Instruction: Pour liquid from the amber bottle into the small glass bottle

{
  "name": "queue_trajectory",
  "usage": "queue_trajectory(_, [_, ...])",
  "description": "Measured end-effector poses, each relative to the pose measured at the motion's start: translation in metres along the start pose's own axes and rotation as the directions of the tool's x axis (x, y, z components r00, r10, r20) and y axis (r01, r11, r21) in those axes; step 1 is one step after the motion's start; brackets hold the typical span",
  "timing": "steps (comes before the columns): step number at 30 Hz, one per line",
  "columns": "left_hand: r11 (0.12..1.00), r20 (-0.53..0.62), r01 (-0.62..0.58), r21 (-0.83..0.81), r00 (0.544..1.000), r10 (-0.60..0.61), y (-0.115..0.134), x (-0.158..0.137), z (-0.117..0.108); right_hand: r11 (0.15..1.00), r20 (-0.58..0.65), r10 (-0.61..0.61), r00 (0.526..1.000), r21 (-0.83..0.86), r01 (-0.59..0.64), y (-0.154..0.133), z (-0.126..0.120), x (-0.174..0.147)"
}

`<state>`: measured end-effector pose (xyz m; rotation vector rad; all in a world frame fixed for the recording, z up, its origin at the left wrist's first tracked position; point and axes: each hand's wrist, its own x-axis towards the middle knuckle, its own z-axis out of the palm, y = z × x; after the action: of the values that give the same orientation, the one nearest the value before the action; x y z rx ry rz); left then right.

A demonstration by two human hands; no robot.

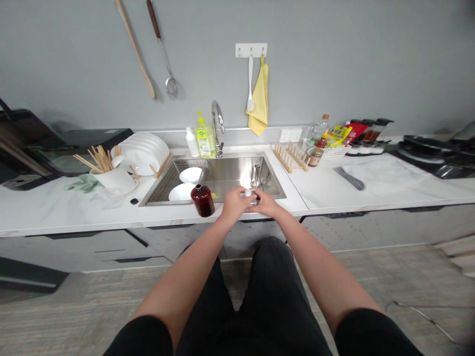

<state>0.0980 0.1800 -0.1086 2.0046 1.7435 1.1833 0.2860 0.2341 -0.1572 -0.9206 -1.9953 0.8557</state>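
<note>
At the front edge of the sink (276,184), my left hand (234,203) and my right hand (266,202) close from both sides around a small clear container with a white top (248,192). The fingers cover most of the container, so its full shape is hidden. To the left of my left hand, a dark red-brown bottle (203,201) stands upright on the counter edge, its neck uncapped. Two white bowls (181,192) sit in the left part of the sink, one behind the other. A small black round piece (134,201) lies on the counter farther left.
The faucet (218,123) rises behind the sink beside a yellow-green soap bottle (204,138). On the left are white plates (143,151) and a chopstick holder (114,179). A wooden rack (291,157), a jar (315,157) and a grey utensil (349,178) are on the right.
</note>
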Motion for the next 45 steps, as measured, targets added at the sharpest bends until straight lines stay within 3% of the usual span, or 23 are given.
queue_trajectory(4, [0.971, -0.103, 0.099, -0.216, 0.987, -0.123, -0.007, -0.011, 0.019, 1.0, -0.008, 0.002, 1.0, 0.001, -0.002, 0.004, 0.0, 0.001])
queue_trajectory(8, [0.905, -0.118, 0.136, -0.404, 0.973, -0.199, -0.009, -0.013, 0.026, 1.0, -0.006, -0.011, 1.0, 0.024, 0.011, 0.003, 0.001, 0.001])
queue_trajectory(19, [0.912, -0.033, 0.084, -0.401, 0.994, -0.106, -0.008, -0.017, 0.014, 0.998, -0.009, 0.015, 1.0, 0.068, -0.014, -0.001, 0.003, -0.001])
queue_trajectory(26, [0.909, -0.074, 0.11, -0.403, 0.986, -0.152, -0.014, -0.015, 0.024, 0.999, -0.001, 0.024, 1.0, 0.045, -0.024, -0.001, 0.002, -0.001])
queue_trajectory(35, [0.926, -0.078, 0.072, -0.371, 0.991, -0.109, -0.016, -0.02, 0.018, 0.999, -0.01, 0.036, 0.999, -0.024, -0.036, 0.002, 0.002, 0.0])
queue_trajectory(40, [0.927, -0.091, 0.048, -0.373, 0.992, -0.088, -0.027, -0.019, 0.013, 0.997, 0.031, 0.064, 0.997, 0.052, -0.065, 0.002, 0.001, 0.0])
queue_trajectory(45, [0.924, -0.128, 0.06, -0.378, 0.985, -0.117, -0.042, 0.002, 0.014, 0.989, 0.046, 0.099, 0.994, 0.108, -0.103, 0.004, 0.0, 0.0])
